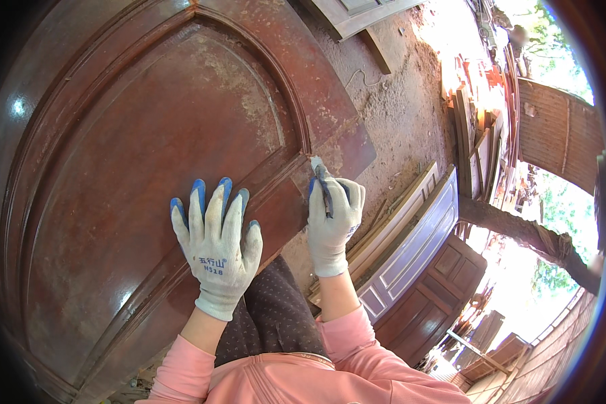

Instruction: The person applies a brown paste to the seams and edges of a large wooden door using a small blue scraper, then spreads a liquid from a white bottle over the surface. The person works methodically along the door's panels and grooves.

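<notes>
A large reddish-brown wooden door [135, 135] with an arched raised panel lies flat before me, its varnish worn and patchy. My left hand [215, 239], in a white glove with blue fingertips, rests flat on the panel with fingers spread. My right hand [333, 219], gloved the same way, is closed around a small scraper tool [322, 182] whose blade touches the door's moulded edge near the right rim.
Dusty dirt ground [397, 101] lies beyond the door. Other wooden doors, one purple-blue [417, 242] and one dark brown [444, 289], lean at the right. Stacked planks and frames [478, 135] stand at the upper right, with a tree trunk [525, 236] nearby.
</notes>
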Demonstrator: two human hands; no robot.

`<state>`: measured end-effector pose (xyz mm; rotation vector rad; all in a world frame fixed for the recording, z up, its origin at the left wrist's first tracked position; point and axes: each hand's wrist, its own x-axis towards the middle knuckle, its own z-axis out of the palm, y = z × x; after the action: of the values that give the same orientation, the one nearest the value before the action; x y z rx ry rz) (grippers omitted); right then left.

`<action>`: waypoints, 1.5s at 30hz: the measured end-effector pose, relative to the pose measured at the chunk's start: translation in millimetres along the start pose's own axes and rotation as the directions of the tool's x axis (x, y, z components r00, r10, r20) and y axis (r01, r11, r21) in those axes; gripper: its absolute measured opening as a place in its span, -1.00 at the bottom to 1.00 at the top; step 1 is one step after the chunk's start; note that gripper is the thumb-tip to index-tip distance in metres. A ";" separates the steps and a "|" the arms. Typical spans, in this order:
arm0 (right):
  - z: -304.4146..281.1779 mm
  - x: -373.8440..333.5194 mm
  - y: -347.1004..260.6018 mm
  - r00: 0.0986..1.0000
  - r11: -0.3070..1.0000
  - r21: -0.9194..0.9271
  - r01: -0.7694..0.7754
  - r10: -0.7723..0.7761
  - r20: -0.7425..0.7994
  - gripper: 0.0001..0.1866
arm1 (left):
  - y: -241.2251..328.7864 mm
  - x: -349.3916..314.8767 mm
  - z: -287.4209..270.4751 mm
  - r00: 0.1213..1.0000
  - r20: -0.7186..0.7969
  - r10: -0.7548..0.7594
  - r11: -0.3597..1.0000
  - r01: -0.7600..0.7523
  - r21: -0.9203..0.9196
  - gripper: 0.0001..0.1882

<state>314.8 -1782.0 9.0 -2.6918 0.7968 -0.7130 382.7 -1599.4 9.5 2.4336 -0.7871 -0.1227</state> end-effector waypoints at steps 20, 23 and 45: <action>-42.6 151.0 -15.1 0.367 0.552 -0.004 0.834 -0.548 0.752 -0.94 | 2.2 2.4 -0.2 1.000 -0.029 -0.011 1.000 0.010 -0.016 -0.57; -34.7 160.3 -16.7 0.265 0.455 0.036 0.890 -0.581 0.770 -0.91 | 1.9 3.1 1.6 0.996 -0.083 -0.012 1.000 0.011 -0.018 -0.61; -48.8 157.6 -11.1 0.542 0.733 -0.022 0.680 -0.483 0.688 -0.87 | 1.8 1.3 3.5 0.993 -0.112 -0.032 0.998 0.025 -0.062 -0.61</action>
<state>409.8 -1866.1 115.0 -3.1482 -0.2524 0.3216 382.0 -1603.1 7.7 2.3721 -0.6893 -0.0197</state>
